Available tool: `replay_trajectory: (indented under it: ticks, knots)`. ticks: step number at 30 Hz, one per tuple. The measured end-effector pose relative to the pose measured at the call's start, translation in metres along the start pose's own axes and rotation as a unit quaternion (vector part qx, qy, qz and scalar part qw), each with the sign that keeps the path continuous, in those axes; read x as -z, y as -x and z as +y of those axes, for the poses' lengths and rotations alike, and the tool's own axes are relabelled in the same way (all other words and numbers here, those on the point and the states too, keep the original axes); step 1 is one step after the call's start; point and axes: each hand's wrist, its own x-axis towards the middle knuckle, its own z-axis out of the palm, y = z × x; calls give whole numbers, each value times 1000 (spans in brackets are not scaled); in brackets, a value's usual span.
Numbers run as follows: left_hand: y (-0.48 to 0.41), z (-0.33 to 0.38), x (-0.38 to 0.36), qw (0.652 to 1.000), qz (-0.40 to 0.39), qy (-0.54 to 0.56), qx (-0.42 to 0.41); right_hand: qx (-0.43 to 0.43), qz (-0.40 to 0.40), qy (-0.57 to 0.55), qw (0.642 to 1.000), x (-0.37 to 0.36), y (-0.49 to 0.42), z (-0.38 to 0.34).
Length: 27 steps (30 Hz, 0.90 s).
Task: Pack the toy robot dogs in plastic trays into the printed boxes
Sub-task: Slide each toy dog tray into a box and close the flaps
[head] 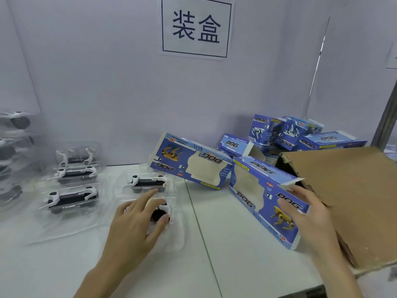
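Note:
My left hand (137, 224) lies with spread fingers over a black-and-white toy robot dog in a clear plastic tray (164, 211), thumb beside it. A second trayed dog (149, 181) sits just behind. My right hand (309, 214) rests with straight fingers on the right end of a blue printed box (253, 196) with a window, lying flat near the table's middle. Another blue windowed box (189, 164) leans tilted behind it.
Several more trayed dogs (73, 196) lie at the left, with stacked ones (12, 147) at the far left edge. A pile of blue boxes (285, 134) stands at the back right. A brown cardboard carton (348, 190) fills the right side. A paper sign (196, 26) hangs on the wall.

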Motion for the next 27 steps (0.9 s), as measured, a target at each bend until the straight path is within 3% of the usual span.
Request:
replay_trajectory:
  ticks: [5, 9, 12, 15, 22, 27]
  knots:
    - [3, 0, 4, 999, -2, 27, -33, 31, 96, 36, 994, -7, 7, 0]
    - [4, 6, 8, 998, -28, 49, -40, 65, 139, -75, 985, 2, 24, -14]
    - [2, 14, 5, 993, -82, 68, -55, 63, 108, -234, 964, 3, 37, -35]
    - [-2, 31, -3, 987, -95, 108, -68, 70, 65, -299, 950, -8, 37, -58]
    - [-23, 83, -17, 990, -42, 97, -93, 20, -14, -364, 931, -64, 29, -93]
    - [-23, 72, -9, 984, 53, 170, 13, -24, 5, -380, 925, -80, 47, -73]
